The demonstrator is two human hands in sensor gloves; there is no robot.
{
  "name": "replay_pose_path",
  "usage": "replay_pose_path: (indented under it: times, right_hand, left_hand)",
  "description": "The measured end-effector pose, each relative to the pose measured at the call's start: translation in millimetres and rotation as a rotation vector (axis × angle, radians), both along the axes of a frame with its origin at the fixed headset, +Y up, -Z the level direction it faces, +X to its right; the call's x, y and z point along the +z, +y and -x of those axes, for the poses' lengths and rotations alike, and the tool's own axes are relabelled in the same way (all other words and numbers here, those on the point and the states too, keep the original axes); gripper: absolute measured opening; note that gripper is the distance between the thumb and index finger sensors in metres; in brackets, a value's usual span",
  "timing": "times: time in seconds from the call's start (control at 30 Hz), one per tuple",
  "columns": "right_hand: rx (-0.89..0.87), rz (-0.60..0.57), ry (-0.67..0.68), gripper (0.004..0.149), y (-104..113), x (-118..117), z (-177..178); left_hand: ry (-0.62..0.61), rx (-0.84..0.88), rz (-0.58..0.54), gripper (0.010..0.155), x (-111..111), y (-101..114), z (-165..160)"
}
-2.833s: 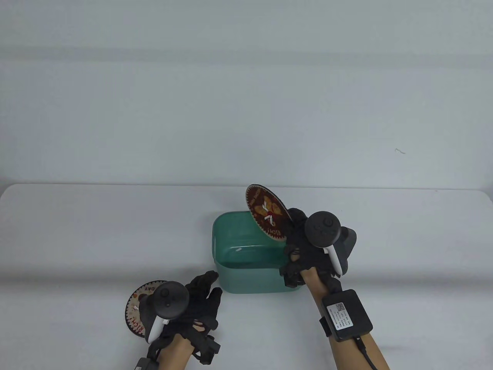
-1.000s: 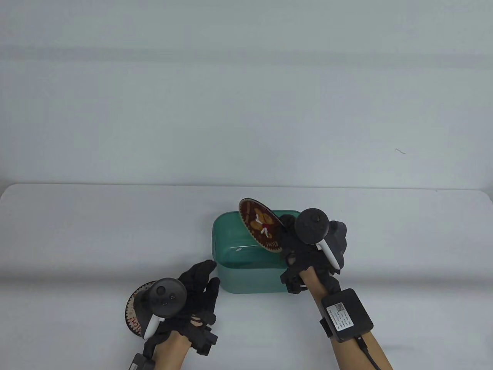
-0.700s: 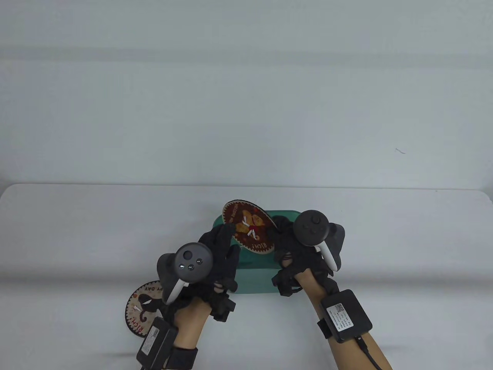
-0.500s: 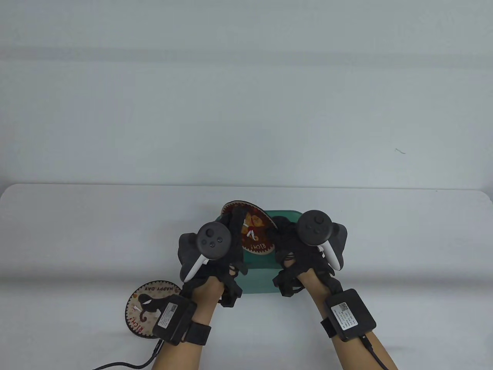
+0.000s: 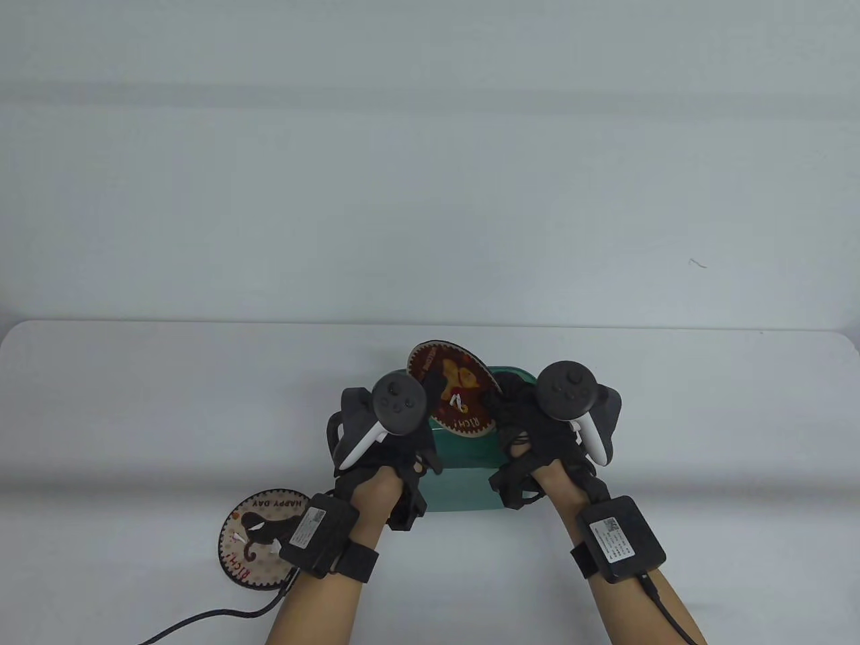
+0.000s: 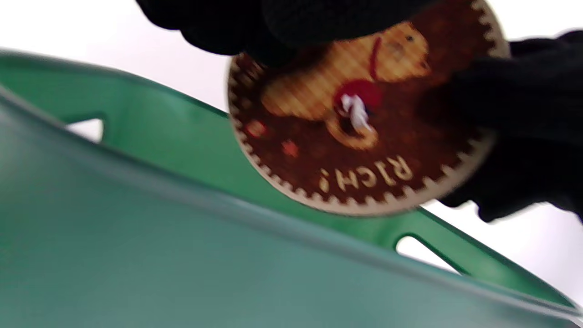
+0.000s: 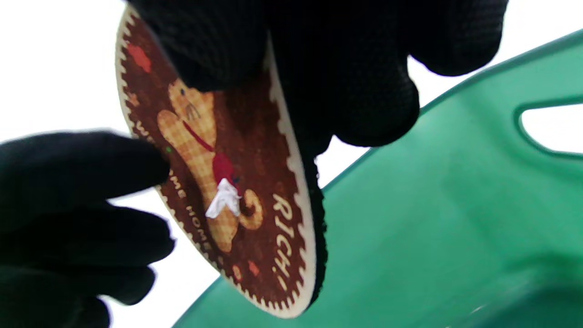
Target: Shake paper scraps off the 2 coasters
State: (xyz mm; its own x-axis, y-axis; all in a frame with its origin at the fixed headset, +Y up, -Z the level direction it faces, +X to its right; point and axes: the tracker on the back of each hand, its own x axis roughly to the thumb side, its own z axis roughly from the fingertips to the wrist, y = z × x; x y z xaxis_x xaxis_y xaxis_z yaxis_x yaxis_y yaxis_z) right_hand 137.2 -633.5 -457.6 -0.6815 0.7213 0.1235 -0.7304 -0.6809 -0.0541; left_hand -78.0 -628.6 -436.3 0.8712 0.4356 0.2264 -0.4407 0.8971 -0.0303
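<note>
A round brown coaster (image 5: pixel 460 386) with a cat picture and "RICH!" is tilted over the green bin (image 5: pixel 463 487). My right hand (image 5: pixel 507 398) pinches its right edge (image 7: pixel 218 173). One white paper scrap (image 7: pixel 223 198) clings to the coaster's face (image 6: pixel 364 136). From the left, my left hand (image 5: pixel 428 393) reaches in, with straight fingertips (image 7: pixel 136 159) touching the coaster's left rim. The second coaster (image 5: pixel 259 537), with a dark silhouette and "HAPPY DAY", lies flat on the table at the near left. Small white scraps (image 5: pixel 238 537) sit on it, and my left wrist partly covers it.
The bin (image 6: pixel 182 255) stands at the middle of the white table (image 5: pixel 134 416), with handle cut-outs in its end walls (image 7: pixel 546 127). A black cable (image 5: pixel 201 615) trails from my left wrist over the near table edge.
My left hand has left the near-left coaster and moved up and right to the held coaster. My right hand has turned that coaster's face more toward me, over the bin.
</note>
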Motion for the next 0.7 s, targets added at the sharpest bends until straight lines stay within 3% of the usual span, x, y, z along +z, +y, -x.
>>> replay_pose_path:
  times: [0.1,0.17,0.23,0.57,0.7]
  right_hand:
    - [0.004,-0.002,0.010,0.041,1,0,2]
    - [0.048,-0.017,0.005,0.041,2,1,2]
    - [0.082,-0.036,-0.006,0.041,4,2,-1]
    - [0.040,-0.028,-0.034,0.041,5,3,-17]
    - [-0.044,-0.016,-0.051,0.042,10,3,-31]
  left_hand:
    - [-0.006,-0.101,0.054,0.071,-2,-5,-8]
    - [0.027,-0.194,0.106,0.045,-5,-7,-8]
    - [0.043,-0.206,0.088,0.040,-5,-7,-4]
    - [0.025,-0.107,0.039,0.052,9,0,10]
    - [0.014,-0.043,-0.088,0.051,29,5,28]
